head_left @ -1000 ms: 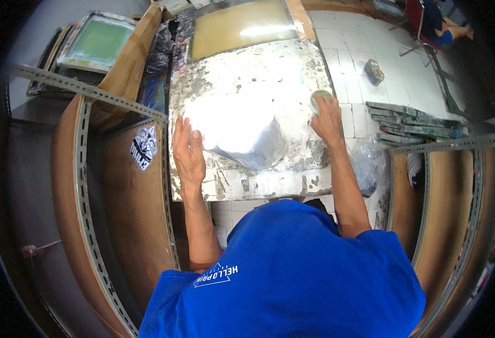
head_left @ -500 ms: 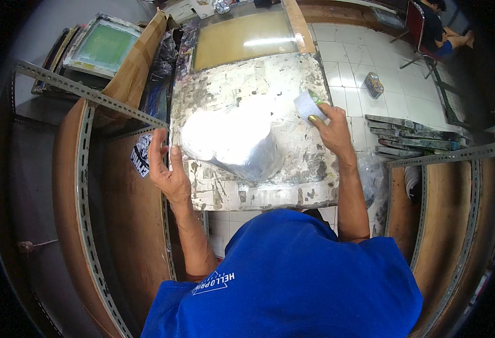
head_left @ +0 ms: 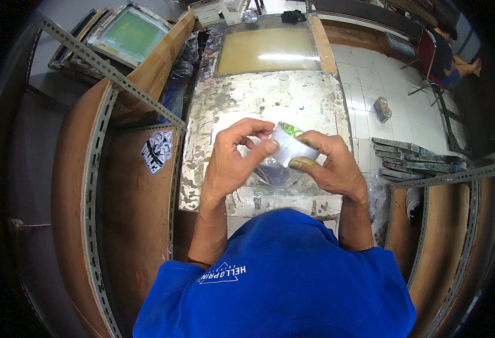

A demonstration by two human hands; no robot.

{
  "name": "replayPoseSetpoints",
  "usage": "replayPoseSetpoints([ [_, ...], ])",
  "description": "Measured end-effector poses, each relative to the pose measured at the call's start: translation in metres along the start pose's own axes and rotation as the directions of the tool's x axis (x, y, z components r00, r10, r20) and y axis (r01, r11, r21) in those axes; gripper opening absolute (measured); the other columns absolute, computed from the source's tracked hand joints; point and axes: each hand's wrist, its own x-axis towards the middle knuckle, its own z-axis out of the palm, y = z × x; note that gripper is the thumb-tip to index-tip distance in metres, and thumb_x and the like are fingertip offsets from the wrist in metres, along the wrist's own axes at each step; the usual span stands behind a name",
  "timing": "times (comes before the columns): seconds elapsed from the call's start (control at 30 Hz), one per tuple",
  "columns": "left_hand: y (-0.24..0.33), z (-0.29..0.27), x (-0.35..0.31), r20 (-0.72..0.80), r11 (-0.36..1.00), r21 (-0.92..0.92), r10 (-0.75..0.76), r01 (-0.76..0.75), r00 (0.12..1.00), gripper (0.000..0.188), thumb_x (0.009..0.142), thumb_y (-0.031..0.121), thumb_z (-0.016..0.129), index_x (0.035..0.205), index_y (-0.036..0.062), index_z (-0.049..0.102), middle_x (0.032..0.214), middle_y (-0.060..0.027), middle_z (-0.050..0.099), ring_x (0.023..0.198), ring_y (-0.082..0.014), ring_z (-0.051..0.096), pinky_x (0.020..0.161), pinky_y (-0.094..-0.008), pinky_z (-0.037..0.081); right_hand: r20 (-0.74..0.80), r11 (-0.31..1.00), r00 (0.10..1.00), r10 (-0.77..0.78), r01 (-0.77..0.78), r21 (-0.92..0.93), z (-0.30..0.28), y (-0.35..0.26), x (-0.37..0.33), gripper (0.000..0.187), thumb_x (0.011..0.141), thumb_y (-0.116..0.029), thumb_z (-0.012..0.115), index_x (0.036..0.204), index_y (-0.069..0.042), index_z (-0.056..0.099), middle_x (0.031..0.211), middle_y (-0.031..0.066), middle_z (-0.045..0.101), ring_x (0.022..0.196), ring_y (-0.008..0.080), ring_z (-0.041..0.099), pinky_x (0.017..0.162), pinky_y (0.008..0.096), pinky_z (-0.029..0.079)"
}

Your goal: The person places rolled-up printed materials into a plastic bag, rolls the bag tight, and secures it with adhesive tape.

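In front of me, above the table [head_left: 270,93], my right hand [head_left: 340,172] grips a roll of clear tape [head_left: 293,151] with a green-printed core, thumb below and fingers over its side. Green-gold stains mark that hand's thumb and fingertips. From the other side my left hand [head_left: 229,160] pinches at the roll's edge, its thumb on the tape and its fingers curled. Whether a loose tape end is between them cannot be made out. Beneath both hands lies a plastic-wrapped bundle [head_left: 278,174], mostly hidden by them and washed out by glare.
A yellowish framed screen [head_left: 270,45] lies at the table's far end. Metal-framed shelving [head_left: 92,186] stands close on the left, more shelves [head_left: 444,219] on the right. Stacked long bars [head_left: 416,158] sit right of the table. A seated person [head_left: 447,59] is far right.
Both hands have come together over the bundle. My right hand brought the tape roll inward to the left, and my left hand moved right and took hold of its edge.
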Motion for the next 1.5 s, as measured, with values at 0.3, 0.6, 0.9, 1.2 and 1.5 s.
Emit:
replayPoseSetpoints([
  [0.3, -0.014, -0.025, -0.031, -0.135, 0.984, -0.018, -0.176, 0.175, 0.975, 0.013, 0.083, 0.001, 0.071, 0.094, -0.0041, 0.067, 0.090, -0.0094, 0.070, 0.079, -0.0124, 0.065, 0.073, -0.0254, 0.052, 0.100, 0.946, 0.992, -0.073, 0.101, -0.307, 0.039, -0.014, 0.011, 0.042, 0.070, -0.015, 0.080, 0.105, 0.000, 0.064, 0.086, 0.0196, 0.067, 0.080, 0.0373, 0.064, 0.074, 0.0431, 0.050],
  [0.6, -0.034, -0.058, -0.062, -0.437, 0.909, -0.415, -0.222, 0.023, 0.872, 0.011, 0.096, 0.012, 0.061, 0.100, 0.0019, 0.057, 0.088, -0.0030, 0.063, 0.083, -0.0159, 0.068, 0.069, -0.0258, 0.054, 0.156, 0.892, 0.953, -0.260, 0.298, -0.340, 0.071, -0.033, 0.025, 0.049, 0.058, -0.012, 0.078, 0.102, -0.001, 0.061, 0.085, 0.0101, 0.061, 0.083, 0.0288, 0.062, 0.091, 0.0460, 0.046],
  [0.9, -0.040, -0.086, -0.067, -0.401, 0.918, -0.390, -0.233, 0.065, 0.886, 0.024, 0.077, -0.009, 0.075, 0.098, -0.0030, 0.064, 0.081, -0.0070, 0.067, 0.078, -0.0099, 0.064, 0.073, -0.0218, 0.052, 0.153, 0.829, 0.939, -0.307, 0.343, -0.442, 0.087, -0.048, 0.041, 0.041, 0.057, -0.011, 0.074, 0.095, -0.005, 0.060, 0.079, 0.0069, 0.057, 0.080, 0.0253, 0.060, 0.095, 0.0465, 0.046],
  [1.2, -0.057, -0.103, -0.062, -0.522, 0.939, -0.341, -0.153, -0.041, 0.839, 0.009, 0.079, -0.003, 0.076, 0.083, -0.0024, 0.068, 0.079, -0.0072, 0.069, 0.072, -0.0083, 0.061, 0.067, -0.0208, 0.050, 0.071, 0.770, 0.989, -0.132, 0.148, -0.620, 0.027, -0.038, 0.013, 0.045, 0.048, -0.011, 0.075, 0.090, -0.006, 0.061, 0.074, 0.0071, 0.058, 0.071, 0.0262, 0.059, 0.094, 0.0463, 0.042],
  [1.5, -0.093, -0.110, -0.049, -0.577, 0.908, -0.419, -0.252, -0.016, 0.777, 0.013, 0.078, -0.001, 0.079, 0.085, -0.0022, 0.069, 0.076, -0.0045, 0.068, 0.067, -0.0064, 0.059, 0.064, -0.0184, 0.047, -0.248, 0.991, 0.959, 0.134, -0.135, 0.012, -0.013, -0.025, -0.037, 0.069, 0.059, -0.027, 0.088, 0.113, 0.003, 0.057, 0.095, 0.0101, 0.062, 0.086, 0.0189, 0.060, 0.092, 0.0378, 0.046],
])
